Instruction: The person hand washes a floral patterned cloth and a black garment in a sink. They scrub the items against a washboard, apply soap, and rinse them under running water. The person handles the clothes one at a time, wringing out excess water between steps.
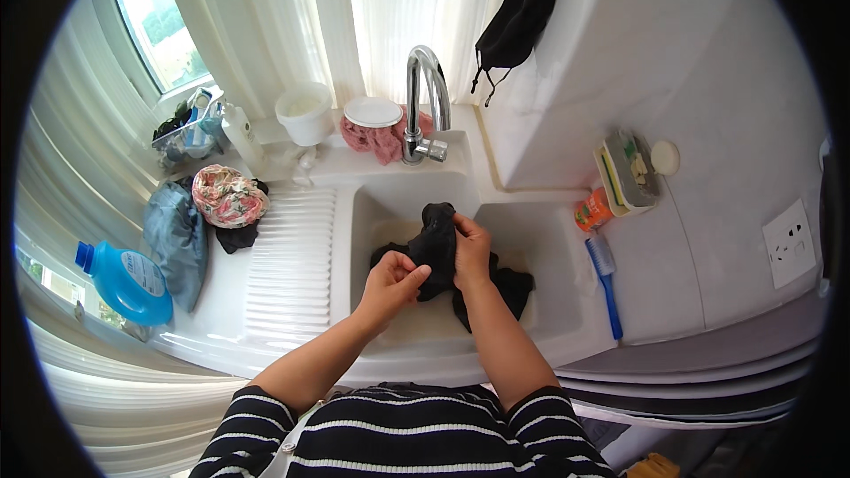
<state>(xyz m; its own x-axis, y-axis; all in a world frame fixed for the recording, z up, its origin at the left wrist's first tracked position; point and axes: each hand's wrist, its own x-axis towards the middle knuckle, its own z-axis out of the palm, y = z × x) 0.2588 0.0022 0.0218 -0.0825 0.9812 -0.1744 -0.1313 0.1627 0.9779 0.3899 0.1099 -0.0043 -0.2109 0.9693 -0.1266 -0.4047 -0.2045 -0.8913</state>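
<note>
Over the white laundry sink (359, 239) I hold a black cloth garment (436, 235), bunched and raised in front of me; I cannot tell its exact kind. My right hand (472, 252) grips its right side, thumb near the top. Lower down, the fingertips of my left hand (391, 285) pinch its left edge. More dark fabric (511, 295) lies in the basin below my right wrist, and it is hidden whether this joins the held piece. Cloudy water (425, 323) seems to cover the basin's bottom.
A ribbed washboard (290, 257) lies left, beside a floral cloth (230, 196), blue-grey cloth (175, 235) and blue detergent bottle (133, 283). The chrome faucet (425, 88) rises behind the basin. To the right are a blue-handled brush (606, 288), an orange container (593, 210) and a soap box (633, 177).
</note>
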